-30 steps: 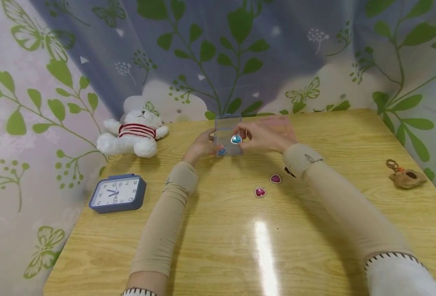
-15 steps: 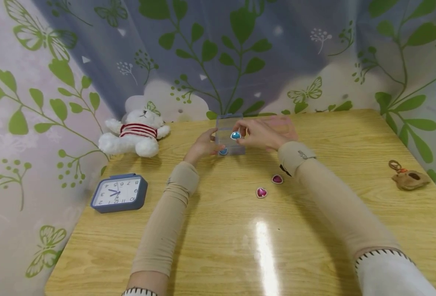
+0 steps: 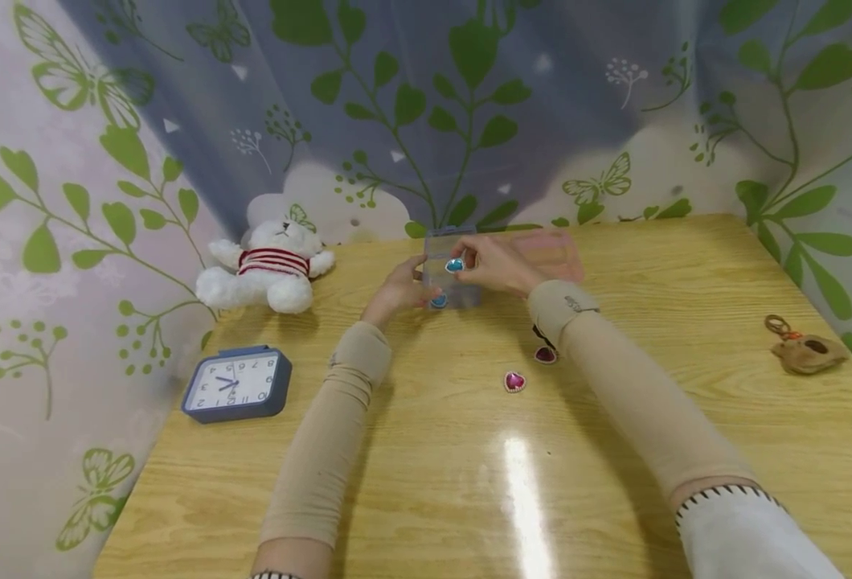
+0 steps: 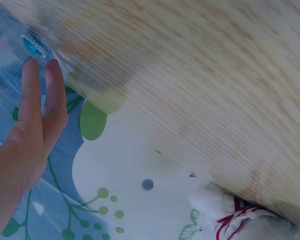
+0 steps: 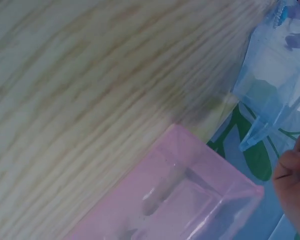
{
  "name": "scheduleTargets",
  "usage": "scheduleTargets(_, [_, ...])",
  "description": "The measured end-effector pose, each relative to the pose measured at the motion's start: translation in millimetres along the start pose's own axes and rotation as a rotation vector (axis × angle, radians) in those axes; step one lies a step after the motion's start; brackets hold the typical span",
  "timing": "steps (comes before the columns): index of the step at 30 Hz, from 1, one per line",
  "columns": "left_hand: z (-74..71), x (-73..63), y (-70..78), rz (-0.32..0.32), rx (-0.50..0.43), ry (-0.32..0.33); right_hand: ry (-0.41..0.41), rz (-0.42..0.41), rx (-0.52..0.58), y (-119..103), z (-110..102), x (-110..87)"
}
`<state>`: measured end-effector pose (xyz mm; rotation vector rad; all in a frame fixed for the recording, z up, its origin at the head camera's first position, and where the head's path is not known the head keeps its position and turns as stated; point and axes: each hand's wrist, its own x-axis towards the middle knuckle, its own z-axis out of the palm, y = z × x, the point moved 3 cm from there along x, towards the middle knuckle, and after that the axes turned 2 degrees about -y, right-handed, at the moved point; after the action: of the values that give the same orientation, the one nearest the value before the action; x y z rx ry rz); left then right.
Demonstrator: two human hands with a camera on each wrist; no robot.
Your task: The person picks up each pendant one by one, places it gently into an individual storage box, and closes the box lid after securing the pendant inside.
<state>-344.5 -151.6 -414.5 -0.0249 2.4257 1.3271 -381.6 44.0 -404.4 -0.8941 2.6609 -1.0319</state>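
In the head view my right hand (image 3: 494, 264) pinches a blue heart-shaped gem (image 3: 455, 265) with a pale beaded edge, above a clear blue box (image 3: 462, 296). My left hand (image 3: 400, 288) holds the left side of that box, thumb at its front. Another blue gem (image 3: 438, 300) shows low in the box beside the thumb; the left wrist view shows this gem (image 4: 35, 45) near the fingertips. Two magenta heart gems lie on the table: one gem (image 3: 514, 382) in front, the other gem (image 3: 545, 355) close by the right cuff. The right wrist view cuts off most of the right hand (image 5: 295, 182).
A clear pink box (image 3: 552, 251) stands right of the blue one, partly behind the right hand. To the left are a white teddy bear (image 3: 274, 265) and a blue clock (image 3: 236, 384). A brown keychain pouch (image 3: 808, 354) lies at the right of the wooden table (image 3: 426, 482).
My right hand has moved slightly left with the blue gem, further over the blue box. The right cuff now partly covers one magenta gem. My left hand stays at the box.
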Motion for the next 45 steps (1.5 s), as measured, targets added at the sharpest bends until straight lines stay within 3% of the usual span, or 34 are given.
scheduleTargets(21, [0.8,0.5,0.8,0.019,-0.009,0.031,0.036,-0.008,-0.282,-2.6,11.9,25.2])
scheduleTargets(31, [1.1,-0.6,0.5,0.014,-0.022,0.018,-0.016,-0.020,-0.448,-8.0,21.0,30.0])
scheduleTargets(45, [1.4,1.0,-0.6,0.035,-0.006,0.028,-0.044,-0.007,-0.481,-12.4,30.8,37.4])
